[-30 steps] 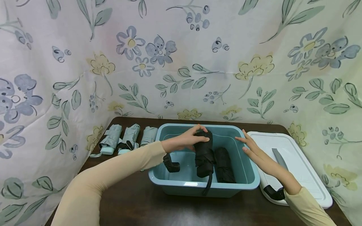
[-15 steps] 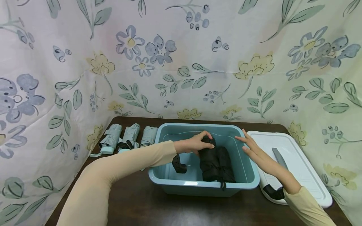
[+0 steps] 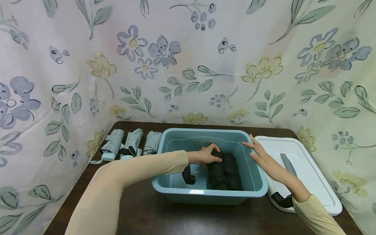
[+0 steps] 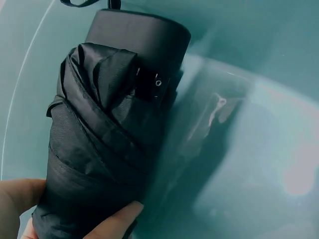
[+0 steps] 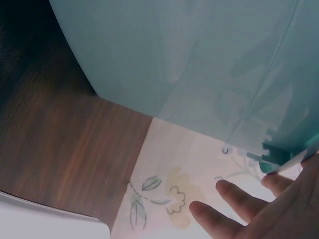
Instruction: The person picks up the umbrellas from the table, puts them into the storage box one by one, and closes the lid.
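Observation:
My left hand grips a folded black umbrella by its far end, low inside the blue plastic bin. In the left wrist view, finger and thumb lie on either side of the umbrella's wrapped fabric, and its flat black handle points away. A second folded black umbrella lies right alongside it in the bin. My right hand rests at the bin's right rim with its fingers extended; the right wrist view shows those fingers spread near the bin's outer wall.
Three folded grey-green umbrellas lie in a row on the dark wooden table, left of the bin. A white lid with a grey handle lies to the right, under my right forearm. Floral cloth hangs behind the table.
My left hand has lowered the black umbrella from above the bin down into it, beside the other black one. My right hand has stayed at the rim.

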